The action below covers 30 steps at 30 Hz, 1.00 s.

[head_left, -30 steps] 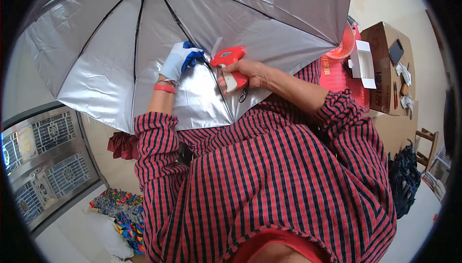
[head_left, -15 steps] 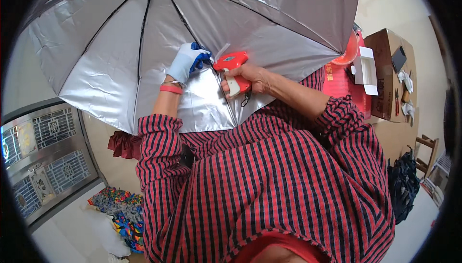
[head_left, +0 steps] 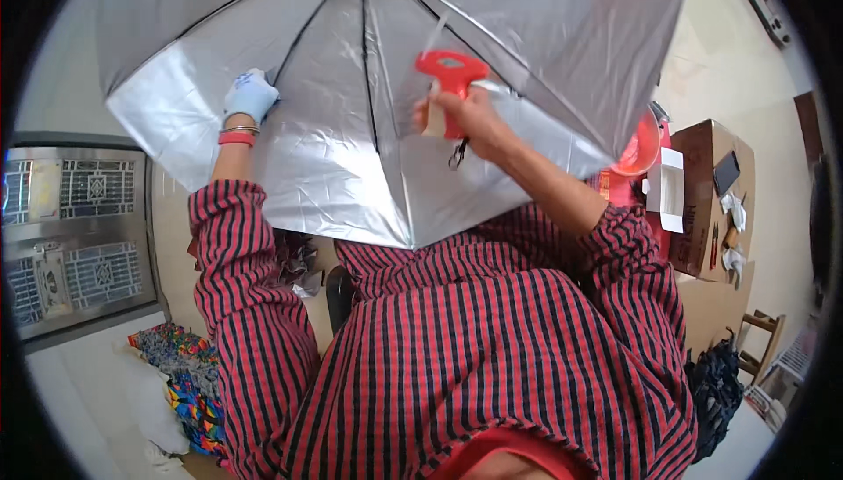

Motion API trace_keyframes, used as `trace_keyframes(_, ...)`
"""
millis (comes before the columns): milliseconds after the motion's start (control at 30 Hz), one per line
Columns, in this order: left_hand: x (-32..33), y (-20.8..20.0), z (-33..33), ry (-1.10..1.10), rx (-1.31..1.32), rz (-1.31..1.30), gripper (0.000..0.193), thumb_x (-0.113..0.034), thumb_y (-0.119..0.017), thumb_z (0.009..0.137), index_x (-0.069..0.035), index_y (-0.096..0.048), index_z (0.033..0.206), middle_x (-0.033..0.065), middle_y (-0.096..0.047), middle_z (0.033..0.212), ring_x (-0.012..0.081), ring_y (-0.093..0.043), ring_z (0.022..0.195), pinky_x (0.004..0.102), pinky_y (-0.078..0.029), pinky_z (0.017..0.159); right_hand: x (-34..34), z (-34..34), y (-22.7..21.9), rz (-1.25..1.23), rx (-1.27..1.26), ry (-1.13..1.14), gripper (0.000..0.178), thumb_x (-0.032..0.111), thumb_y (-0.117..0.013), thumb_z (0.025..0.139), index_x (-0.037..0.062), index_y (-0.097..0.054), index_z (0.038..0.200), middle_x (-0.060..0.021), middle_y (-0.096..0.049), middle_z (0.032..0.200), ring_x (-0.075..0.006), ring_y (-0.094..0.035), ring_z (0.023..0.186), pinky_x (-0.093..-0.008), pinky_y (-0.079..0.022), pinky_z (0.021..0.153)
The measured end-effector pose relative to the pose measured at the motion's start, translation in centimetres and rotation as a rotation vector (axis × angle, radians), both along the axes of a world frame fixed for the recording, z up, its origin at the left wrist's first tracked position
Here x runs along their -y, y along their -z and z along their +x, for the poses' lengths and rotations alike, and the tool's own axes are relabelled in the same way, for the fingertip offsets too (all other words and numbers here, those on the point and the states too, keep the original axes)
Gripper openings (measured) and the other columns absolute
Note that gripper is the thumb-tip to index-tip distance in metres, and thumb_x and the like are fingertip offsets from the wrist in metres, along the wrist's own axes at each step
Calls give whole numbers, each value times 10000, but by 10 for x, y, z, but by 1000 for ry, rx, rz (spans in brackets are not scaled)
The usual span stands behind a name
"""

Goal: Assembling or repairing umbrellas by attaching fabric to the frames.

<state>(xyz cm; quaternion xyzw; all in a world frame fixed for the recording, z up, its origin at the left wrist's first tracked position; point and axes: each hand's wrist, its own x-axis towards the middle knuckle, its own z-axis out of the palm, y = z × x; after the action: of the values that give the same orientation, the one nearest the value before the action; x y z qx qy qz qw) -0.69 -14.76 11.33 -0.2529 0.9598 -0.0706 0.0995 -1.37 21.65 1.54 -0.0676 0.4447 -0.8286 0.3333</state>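
Note:
An opened umbrella point(head_left: 334, 164) with a silver lining and dark ribs spreads across my lap, its underside facing me. My left hand point(head_left: 250, 96), in a white glove with blue fingers, is far to the left, closed at a dark rib of the umbrella; its fingertips are partly hidden. My right hand point(head_left: 474, 120), bare, is wrapped round the handle of a red tagging gun point(head_left: 454, 67) with a pale trigger. A translucent strip rises from the gun's top, and a dark loop hangs below its handle. The gun is in front of the lining, slightly blurred.
At the right, a cardboard box point(head_left: 698, 208) bears a phone point(head_left: 726, 173) and small tools. Beside it are an open white box point(head_left: 671, 190) and a red basin point(head_left: 641, 146). Dark folded cloth point(head_left: 716, 401) lies lower right; colourful fabric point(head_left: 189, 392) is piled lower left, near a metal door point(head_left: 83, 234).
My left hand has moved left, away from the tagging gun. The umbrella has turned and shifted, its hub now further right. My right hand has risen slightly to the right with the gun.

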Motion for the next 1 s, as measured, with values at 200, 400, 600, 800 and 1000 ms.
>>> trace_keyframes(200,-108,78,54,225,-728,-35,558,-487,-666,744,4,-562,988,240,-623,930,398,-602,917,462,-487,767,9,-17,22,-3,-243,159,209,95,-584,848,-37,-508,991,-125,-641,868,-195,-659,753,-317,-550,683)
trace_keyframes(400,-241,105,77,12,-236,379,371,-360,-603,799,-13,-542,918,266,-627,822,428,-616,810,497,-482,722,0,-23,33,40,-272,131,167,63,-580,822,-51,-546,938,-127,-646,807,-195,-656,714,-315,-544,654)
trace_keyframes(600,-197,108,42,200,-542,532,279,-293,-628,805,-13,-634,807,214,-630,730,376,-632,706,451,-480,637,23,-27,39,41,-199,183,111,66,-595,793,-44,-602,805,-106,-651,730,-167,-640,635,-289,-512,578)
trace_keyframes(800,-204,83,-7,31,-609,951,182,-186,-647,812,-6,-654,783,104,-623,604,195,-599,506,346,-465,483,33,-31,33,163,-179,147,109,78,-594,839,-30,-609,830,-94,-645,764,-177,-639,651,-301,-526,606)
trace_keyframes(1000,-190,98,-17,-23,-649,945,135,-133,-621,812,-4,-661,798,70,-616,601,140,-565,479,296,-451,441,36,-24,36,121,-193,187,164,150,-604,817,-9,-643,810,-76,-656,705,-142,-624,586,-267,-473,477)
